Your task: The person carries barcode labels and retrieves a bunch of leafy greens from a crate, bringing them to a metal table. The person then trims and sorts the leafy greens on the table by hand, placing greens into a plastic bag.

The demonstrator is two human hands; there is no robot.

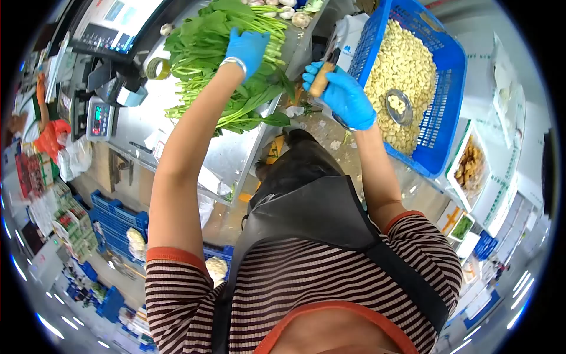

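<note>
A pile of leafy greens [197,44] with long pale-green stems covers part of the metal table [132,127]. My left hand [246,52], in a blue glove, is on top of the pile with its fingers curled around some stems. Off the table's right side, my right hand [348,100], also gloved in blue, holds a wooden-handled knife [321,81]. Its dark end points up and away from me; the blade's full shape is unclear. Just right of that hand stands a blue plastic basket [451,97] of peeled garlic cloves [407,59], with a clear bowl [400,107] lying in it.
Garlic bulbs [300,20] lie at the table's far edge. A roll of tape [157,68] and a digital scale [99,120] stand on the left. Beyond the basket is a white box of brownish produce [471,162]. At far left, a person's orange sleeve [52,138] shows.
</note>
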